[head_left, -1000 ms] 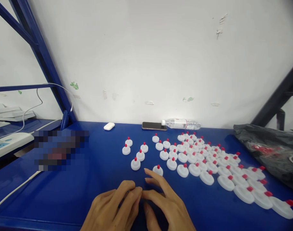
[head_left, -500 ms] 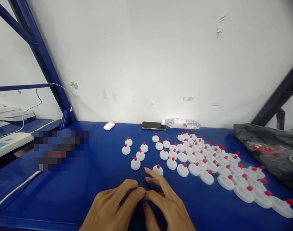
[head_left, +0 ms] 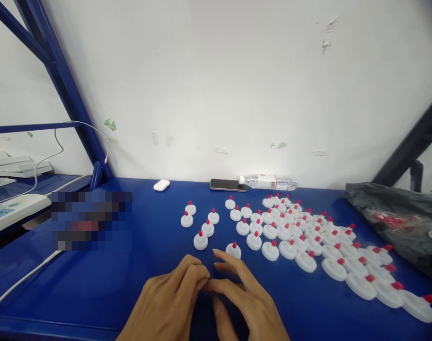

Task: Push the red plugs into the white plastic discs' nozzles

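My left hand (head_left: 171,296) is closed, its fingers curled inward and bunched at the tips. Against them rests the index finger of my right hand (head_left: 246,300), which is bent in a loose pinch with its other fingers stretched forward. Whatever lies between the fingertips is hidden. Just beyond the right fingers stands a white round cap with a red tip (head_left: 233,251). Another such white cap (head_left: 200,241) is a little ahead of my left hand, with a few more behind it.
Many white caps with red tips (head_left: 306,261) spread over the right of the blue table (head_left: 130,284). Along the wall lie a white case (head_left: 162,185), a phone (head_left: 228,185) and a water bottle (head_left: 268,182). A dark plastic bag (head_left: 396,208) sits at right, a power strip (head_left: 17,210) at left.
The left fingers have bent and shifted slightly, turning where they meet the right index finger. My right hand stays almost in place. The caps on the table have not moved.
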A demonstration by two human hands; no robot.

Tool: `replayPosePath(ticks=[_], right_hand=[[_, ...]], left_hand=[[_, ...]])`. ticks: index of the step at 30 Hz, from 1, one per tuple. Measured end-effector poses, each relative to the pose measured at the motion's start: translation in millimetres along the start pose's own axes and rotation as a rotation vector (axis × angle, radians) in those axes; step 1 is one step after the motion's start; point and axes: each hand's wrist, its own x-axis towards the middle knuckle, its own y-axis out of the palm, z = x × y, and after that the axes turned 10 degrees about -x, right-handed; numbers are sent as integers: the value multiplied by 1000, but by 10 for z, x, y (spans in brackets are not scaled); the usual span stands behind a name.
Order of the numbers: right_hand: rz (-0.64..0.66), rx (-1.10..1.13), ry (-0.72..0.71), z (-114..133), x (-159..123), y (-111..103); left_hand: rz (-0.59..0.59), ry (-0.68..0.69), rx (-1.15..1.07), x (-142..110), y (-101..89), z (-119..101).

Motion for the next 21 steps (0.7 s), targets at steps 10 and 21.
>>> replayPosePath(ticks=[10, 21], right_hand=[[13, 21, 3, 6, -1, 10], [-25, -7, -43, -41, -36, 67]], left_hand=[[-43, 14, 51, -49, -14, 29], [-83, 58, 106, -9, -66, -57]])
